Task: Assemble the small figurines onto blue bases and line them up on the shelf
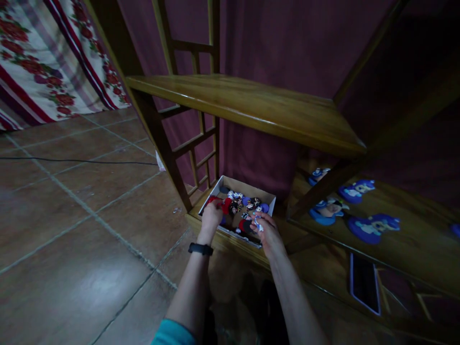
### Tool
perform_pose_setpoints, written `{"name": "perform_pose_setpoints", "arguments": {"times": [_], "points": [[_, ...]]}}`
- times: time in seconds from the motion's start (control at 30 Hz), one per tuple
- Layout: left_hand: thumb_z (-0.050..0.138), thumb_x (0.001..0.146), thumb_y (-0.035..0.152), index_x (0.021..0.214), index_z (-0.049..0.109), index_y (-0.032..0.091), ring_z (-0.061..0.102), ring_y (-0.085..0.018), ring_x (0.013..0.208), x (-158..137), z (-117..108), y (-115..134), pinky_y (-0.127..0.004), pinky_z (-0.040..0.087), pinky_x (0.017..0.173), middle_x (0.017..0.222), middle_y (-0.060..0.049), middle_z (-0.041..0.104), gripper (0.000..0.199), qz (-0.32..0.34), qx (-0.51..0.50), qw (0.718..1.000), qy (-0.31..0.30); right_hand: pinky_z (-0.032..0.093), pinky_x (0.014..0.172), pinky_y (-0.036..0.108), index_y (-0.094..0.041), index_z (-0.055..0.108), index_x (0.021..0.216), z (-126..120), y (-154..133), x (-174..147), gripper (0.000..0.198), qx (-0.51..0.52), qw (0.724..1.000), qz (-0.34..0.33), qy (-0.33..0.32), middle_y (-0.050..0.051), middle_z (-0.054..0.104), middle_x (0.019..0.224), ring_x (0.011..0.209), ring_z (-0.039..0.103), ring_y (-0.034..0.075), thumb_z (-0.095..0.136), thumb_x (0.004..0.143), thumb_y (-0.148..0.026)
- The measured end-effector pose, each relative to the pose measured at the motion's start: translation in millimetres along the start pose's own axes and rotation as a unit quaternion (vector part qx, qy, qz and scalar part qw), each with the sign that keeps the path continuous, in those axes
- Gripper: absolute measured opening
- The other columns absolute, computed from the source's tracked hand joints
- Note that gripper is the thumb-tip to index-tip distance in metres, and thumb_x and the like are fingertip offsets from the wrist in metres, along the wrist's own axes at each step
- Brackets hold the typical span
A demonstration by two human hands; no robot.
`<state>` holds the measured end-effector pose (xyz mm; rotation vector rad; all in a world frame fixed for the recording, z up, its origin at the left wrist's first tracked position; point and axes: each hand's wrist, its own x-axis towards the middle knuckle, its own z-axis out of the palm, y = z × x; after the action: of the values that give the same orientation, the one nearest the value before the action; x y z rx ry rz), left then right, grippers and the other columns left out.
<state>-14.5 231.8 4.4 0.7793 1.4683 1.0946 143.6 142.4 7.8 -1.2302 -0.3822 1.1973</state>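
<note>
A shallow cardboard box (pixel 247 184) with pale walls holds several small toy figurines (pixel 236 205) on red, purple and dark bases. At its left end my left hand (pixel 212 215), with a black band on the wrist, reaches in with fingers closed on a red piece (pixel 224 205), whose full shape is partly hidden. Over the box's right end, my right hand (pixel 268 232) grips a small white-and-blue figurine (pixel 258 223) between thumb and fingers. Just left of that hand, a figurine with a red and black base (pixel 246 225) lies in the box.
The box sits on the bottom board of a wooden shelf unit, beneath a wooden shelf (pixel 247 103). Rightward, several figurines on blue bases (pixel 373 227) stand on another board. A phone-like dark rectangle (pixel 364 282) lies near its edge. A cable (pixel 79 160) crosses the tiled floor.
</note>
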Motion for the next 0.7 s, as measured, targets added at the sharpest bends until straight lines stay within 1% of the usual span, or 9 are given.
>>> {"name": "perform_pose_setpoints", "arguments": {"times": [0.07, 0.13, 0.2, 0.27, 0.3, 0.33, 0.47, 0.6, 0.7], "points": [[0.056, 0.062, 0.004, 0.059, 0.059, 0.021, 0.057, -0.022, 0.086, 3, -15, 5, -0.026, 0.041, 0.071, 0.062, -0.005, 0.058, 0.017, 0.042, 0.102, 0.993, 0.037, 0.050, 0.063, 0.025, -0.019, 0.061, 0.079, -1, -3, -1, 0.022, 0.006, 1.000, -0.004, -0.001, 0.002, 0.066, 0.079, 0.072, 0.061, 0.014, 0.065, 0.057, -0.022], [0.060, 0.060, 0.007, 0.055, 0.057, 0.020, 0.055, -0.025, 0.094, 3, -22, 5, -0.028, 0.039, 0.076, 0.063, -0.006, 0.058, 0.015, 0.069, 0.193, 0.977, 0.049, 0.051, 0.064, 0.026, -0.019, 0.061, 0.078, 0, -6, 0, 0.022, 0.012, 1.000, -0.002, 0.003, 0.001, 0.065, 0.077, 0.070, 0.061, 0.014, 0.065, 0.056, -0.020], [0.063, 0.058, 0.008, 0.052, 0.055, 0.019, 0.051, -0.027, 0.101, 0, -20, -1, -0.030, 0.037, 0.081, 0.065, -0.007, 0.058, 0.015, 0.084, 0.248, 0.965, 0.035, 0.051, 0.065, 0.027, -0.019, 0.061, 0.077, 3, -7, 0, 0.022, 0.019, 1.000, 0.001, 0.007, -0.001, 0.064, 0.075, 0.067, 0.061, 0.013, 0.066, 0.056, -0.019], [0.066, 0.055, 0.007, 0.049, 0.051, 0.018, 0.046, -0.029, 0.107, -7, -10, -10, -0.033, 0.033, 0.086, 0.070, -0.008, 0.057, 0.019, 0.112, 0.284, 0.952, 0.000, 0.052, 0.068, 0.028, -0.019, 0.061, 0.077, 5, -7, 2, 0.022, 0.031, 0.999, 0.001, 0.007, -0.002, 0.063, 0.075, 0.067, 0.061, 0.013, 0.066, 0.056, -0.019], [0.066, 0.055, 0.006, 0.048, 0.049, 0.017, 0.043, -0.030, 0.110, -10, -3, -15, -0.035, 0.031, 0.088, 0.073, -0.010, 0.057, 0.022, 0.125, 0.288, 0.949, -0.003, 0.052, 0.070, 0.030, -0.020, 0.061, 0.078, 5, -5, 3, 0.021, 0.042, 0.999, -0.003, 0.004, -0.002, 0.063, 0.076, 0.068, 0.061, 0.013, 0.065, 0.057, -0.020], [0.065, 0.056, 0.005, 0.047, 0.046, 0.016, 0.041, -0.031, 0.112, -14, 3, -19, -0.036, 0.030, 0.089, 0.077, -0.011, 0.057, 0.024, 0.128, 0.279, 0.952, 0.007, 0.052, 0.072, 0.032, -0.020, 0.061, 0.079, 5, -4, 4, 0.021, 0.056, 0.998, -0.008, -0.002, -0.002, 0.063, 0.076, 0.069, 0.061, 0.013, 0.064, 0.059, -0.020], [0.055, 0.063, 0.001, 0.051, 0.043, 0.015, 0.034, -0.031, 0.117, -23, 24, -30, -0.037, 0.029, 0.087, 0.093, -0.015, 0.053, 0.022, 0.096, 0.225, 0.969, 0.046, 0.050, 0.081, 0.038, -0.020, 0.061, 0.084, 2, 4, 9, 0.022, 0.108, 0.993, -0.017, -0.032, -0.001, 0.064, 0.075, 0.079, 0.062, 0.016, 0.059, 0.063, -0.019], [0.053, 0.065, 0.003, 0.062, 0.047, 0.016, 0.030, -0.032, 0.119, -24, 32, -35, -0.038, 0.029, 0.087, 0.100, -0.016, 0.050, 0.014, 0.085, 0.232, 0.966, 0.070, 0.050, 0.083, 0.039, -0.019, 0.060, 0.085, -2, 7, 11, 0.024, 0.119, 0.992, 0.001, -0.038, 0.000, 0.064, 0.077, 0.084, 0.061, 0.017, 0.061, 0.061, -0.016], [0.053, 0.064, 0.004, 0.066, 0.047, 0.017, 0.030, -0.033, 0.118, -23, 32, -37, -0.039, 0.028, 0.089, 0.099, -0.016, 0.049, 0.014, 0.114, 0.270, 0.952, 0.084, 0.049, 0.084, 0.037, -0.020, 0.060, 0.082, -2, 6, 9, 0.021, 0.119, 0.992, 0.009, -0.040, -0.001, 0.063, 0.079, 0.084, 0.061, 0.016, 0.063, 0.061, -0.016]]}}
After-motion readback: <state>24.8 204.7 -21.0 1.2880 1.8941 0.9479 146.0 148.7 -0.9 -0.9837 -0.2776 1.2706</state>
